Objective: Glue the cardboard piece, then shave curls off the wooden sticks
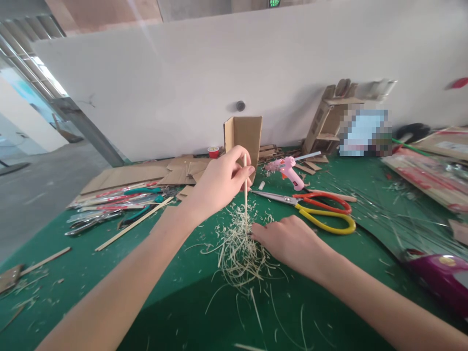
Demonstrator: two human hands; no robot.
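Observation:
A thin wooden stick (246, 204) stands nearly upright over a heap of curled wood shavings (241, 258). Near its top, my left hand (228, 173) pinches it between thumb and fingers. Low down by the stick's bottom end is my right hand (288, 239), its fingers closed; whatever they grip is hidden. Scissors (294, 200) with one orange and one yellow handle lie just beyond my right hand. A pink glue gun (290, 173) with a pale glue stick in its back rests behind the scissors. An upright folded cardboard piece (248, 129) stands behind my left hand.
On the left are flat cardboard pieces (127, 175), packaged tools (113, 209) and a long wooden strip (135, 224). To the right lie plastic-wrapped packs (424, 170) and a purple device (442, 278). A cardboard structure (325, 122) leans by the white wall (175, 87).

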